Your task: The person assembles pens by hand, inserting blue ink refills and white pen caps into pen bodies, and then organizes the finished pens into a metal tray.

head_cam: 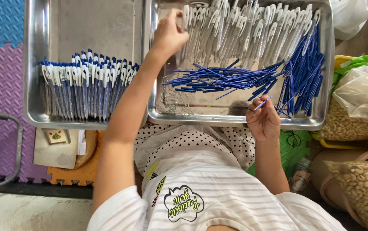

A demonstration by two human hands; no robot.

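Fingers of the right hand pinch a blue refill.

A white pen barrel is grasped by the left hand over the right steel tray; a blue refill is pinched by the right hand.

1. The left hand reaches far forward on an almost straight bare arm, past the near rim of the right-hand steel tray, its back facing the camera.
2. Its fingers are curled, tips pinched together in a closed grip.
3. The right hand sits at that same near rim, forearm bent back toward the body.
4. Its thumb and fingers pinch lightly, palm turned up.
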